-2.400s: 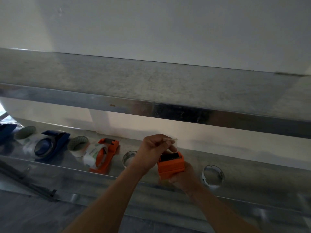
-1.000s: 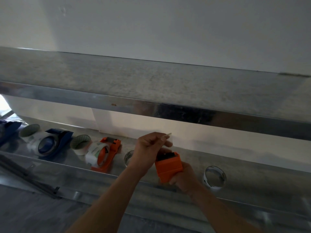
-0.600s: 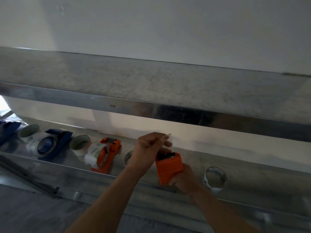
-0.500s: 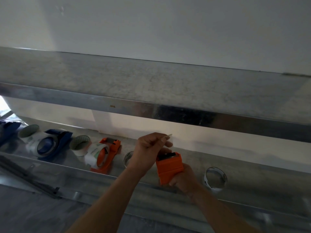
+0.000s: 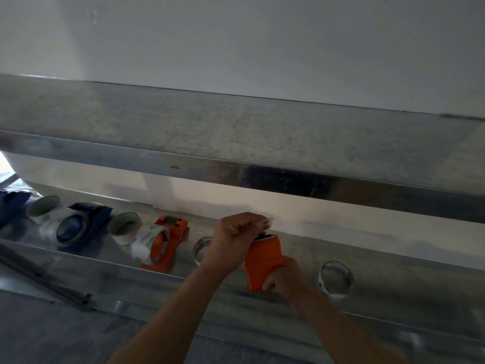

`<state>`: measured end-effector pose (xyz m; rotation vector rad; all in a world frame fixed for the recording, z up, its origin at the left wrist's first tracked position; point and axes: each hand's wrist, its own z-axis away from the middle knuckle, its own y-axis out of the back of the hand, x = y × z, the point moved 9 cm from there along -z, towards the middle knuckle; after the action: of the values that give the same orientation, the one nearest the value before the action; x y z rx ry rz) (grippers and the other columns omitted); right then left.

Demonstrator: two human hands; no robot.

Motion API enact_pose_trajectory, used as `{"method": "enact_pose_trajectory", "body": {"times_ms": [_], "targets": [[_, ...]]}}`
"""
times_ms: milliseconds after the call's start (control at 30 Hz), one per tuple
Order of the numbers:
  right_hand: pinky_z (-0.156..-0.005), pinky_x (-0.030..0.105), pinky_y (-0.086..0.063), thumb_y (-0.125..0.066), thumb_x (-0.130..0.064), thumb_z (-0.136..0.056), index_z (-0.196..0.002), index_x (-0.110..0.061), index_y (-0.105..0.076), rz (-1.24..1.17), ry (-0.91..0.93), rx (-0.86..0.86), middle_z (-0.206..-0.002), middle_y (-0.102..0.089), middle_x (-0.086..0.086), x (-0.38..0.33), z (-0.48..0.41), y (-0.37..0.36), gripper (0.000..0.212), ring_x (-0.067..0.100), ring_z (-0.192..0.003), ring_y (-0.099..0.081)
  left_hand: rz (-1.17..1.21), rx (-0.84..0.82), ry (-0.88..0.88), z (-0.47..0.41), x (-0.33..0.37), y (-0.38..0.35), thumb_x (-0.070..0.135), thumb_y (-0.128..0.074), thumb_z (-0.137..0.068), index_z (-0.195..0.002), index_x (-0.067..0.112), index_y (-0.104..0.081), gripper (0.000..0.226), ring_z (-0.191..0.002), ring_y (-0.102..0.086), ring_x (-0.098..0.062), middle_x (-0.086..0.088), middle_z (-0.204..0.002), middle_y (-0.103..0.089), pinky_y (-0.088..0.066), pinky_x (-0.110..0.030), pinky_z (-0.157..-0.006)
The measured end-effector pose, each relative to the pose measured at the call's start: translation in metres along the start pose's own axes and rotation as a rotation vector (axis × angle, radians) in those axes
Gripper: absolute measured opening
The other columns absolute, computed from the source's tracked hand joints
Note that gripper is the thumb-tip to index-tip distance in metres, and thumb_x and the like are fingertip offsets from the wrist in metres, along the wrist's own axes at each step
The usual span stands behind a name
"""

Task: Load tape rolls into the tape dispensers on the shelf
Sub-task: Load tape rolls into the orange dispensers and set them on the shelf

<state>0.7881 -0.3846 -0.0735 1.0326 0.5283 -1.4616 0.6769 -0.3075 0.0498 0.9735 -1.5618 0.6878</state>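
My right hand [image 5: 284, 278] grips the lower end of an orange tape dispenser [image 5: 263, 258], holding it over the lower metal shelf [image 5: 393, 282]. My left hand [image 5: 232, 241] pinches the clear tape end [image 5: 266, 222] just above the dispenser's toothed blade. Its roll is hidden behind my hands. A second orange dispenser [image 5: 164, 244] loaded with a clear roll lies to the left. Further left sits a blue dispenser [image 5: 78, 227], also loaded.
Loose rolls stand on the shelf: one [image 5: 336, 281] right of my hands, one [image 5: 200, 249] behind my left wrist, one [image 5: 123, 227] between the dispensers, one [image 5: 43, 210] at far left. An upper shelf [image 5: 236, 143] overhangs. Another blue dispenser [image 5: 10, 203] is cut off at the left edge.
The dispenser has tilted slightly and my left hand still pinches the tape end above the blade. The hands have barely shifted.
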Motion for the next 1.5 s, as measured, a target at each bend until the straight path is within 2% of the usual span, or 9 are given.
{"method": "enact_pose_trajectory", "body": {"times_ms": [167,267,367,533,667,867,1200,1400,1500], "targets": [[-0.068,0.037,-0.058,-0.07,0.012,-0.054,-0.066,-0.006,-0.064,-0.059,-0.109,0.015,-0.075,-0.069,0.013,0.008,-0.008,-0.002,0.022,0.027,-0.074,-0.066,-0.285,-0.057,-0.128,0.005,-0.008,-0.009,0.022,-0.058,-0.09,-0.098,0.022,-0.075,0.019,-0.101,-0.066,-0.008,0.008,-0.108,-0.071,-0.056,-0.031,-0.086],[-0.07,0.036,-0.055,-0.068,0.007,-0.045,-0.073,-0.003,-0.063,-0.169,-0.156,-0.016,-0.086,-0.068,0.018,0.008,-0.008,-0.004,0.031,0.031,-0.082,-0.064,-0.49,-0.081,-0.174,0.011,-0.016,-0.011,0.035,-0.056,-0.092,-0.101,0.029,-0.074,0.022,-0.127,-0.049,-0.009,0.011,-0.134,-0.056,-0.048,-0.031,-0.101],[-0.088,0.049,-0.056,-0.066,0.001,-0.038,-0.084,0.0,-0.064,-0.263,-0.187,-0.024,-0.102,-0.068,0.025,0.011,-0.008,-0.006,0.047,0.041,-0.1,-0.063,-0.818,-0.069,-0.323,0.012,-0.016,-0.012,0.047,-0.05,-0.093,-0.105,0.038,-0.07,0.026,-0.146,-0.023,-0.021,0.006,-0.146,-0.045,-0.031,-0.043,-0.112],[-0.092,0.063,-0.049,-0.06,-0.001,-0.043,-0.107,0.001,-0.062,-0.45,-0.236,-0.067,-0.116,-0.065,0.028,0.009,0.002,-0.008,0.064,0.046,-0.107,-0.061,-1.037,-0.081,-0.375,0.009,-0.02,-0.014,0.046,-0.048,-0.095,-0.11,0.04,-0.066,0.024,-0.147,-0.018,-0.029,0.0,-0.148,-0.04,-0.027,-0.062,-0.112],[-0.1,0.065,-0.042,-0.059,-0.01,-0.065,-0.121,-0.004,-0.058,-0.575,-0.164,-0.188,-0.125,-0.062,0.027,0.001,0.002,-0.007,0.056,0.045,-0.117,-0.057,-1.053,-0.084,-0.355,0.008,-0.021,-0.007,0.049,-0.045,-0.096,-0.115,0.04,-0.064,0.028,-0.148,-0.017,-0.028,-0.001,-0.15,-0.039,-0.024,-0.06,-0.113],[-0.095,0.058,-0.05,-0.066,-0.064,-0.076,-0.123,-0.027,-0.057,-0.558,-0.161,-0.221,-0.122,-0.066,0.014,-0.006,0.0,-0.008,0.06,0.037,-0.112,-0.063,-1.054,-0.108,-0.351,0.007,-0.018,-0.008,0.053,-0.042,-0.096,-0.12,0.043,-0.06,0.032,-0.147,-0.018,-0.03,-0.002,-0.151,-0.038,-0.025,-0.061,-0.113],[-0.095,0.046,-0.053,-0.059,-0.065,-0.071,-0.11,-0.026,-0.06,-0.354,-0.003,-0.088,-0.11,-0.07,0.006,-0.018,0.006,0.002,0.055,0.027,-0.102,-0.067,-0.998,-0.102,-0.323,0.018,-0.026,-0.008,0.045,-0.05,-0.089,-0.133,0.044,-0.048,0.044,-0.151,-0.003,-0.026,0.002,-0.161,-0.019,-0.024,-0.062,-0.113],[-0.096,0.046,-0.052,-0.057,-0.068,-0.072,-0.111,-0.025,-0.064,-0.289,0.017,-0.063,-0.107,-0.073,0.004,-0.015,0.005,0.005,0.058,0.025,-0.1,-0.068,-0.806,-0.038,-0.23,0.019,-0.034,-0.001,0.054,-0.047,-0.09,-0.15,0.049,0.003,0.079,-0.151,0.007,-0.019,0.008,-0.164,0.0,-0.023,-0.061,-0.115],[-0.098,0.048,-0.051,-0.054,-0.069,-0.074,-0.112,-0.024,-0.064,-0.273,0.003,-0.063,-0.108,-0.073,0.004,-0.013,0.007,0.005,0.059,0.025,-0.101,-0.068,-0.717,-0.018,-0.151,0.017,-0.042,0.004,0.066,-0.048,-0.084,-0.15,0.043,0.011,0.091,-0.151,0.007,-0.014,0.009,-0.163,0.002,-0.015,-0.049,-0.12]]}}
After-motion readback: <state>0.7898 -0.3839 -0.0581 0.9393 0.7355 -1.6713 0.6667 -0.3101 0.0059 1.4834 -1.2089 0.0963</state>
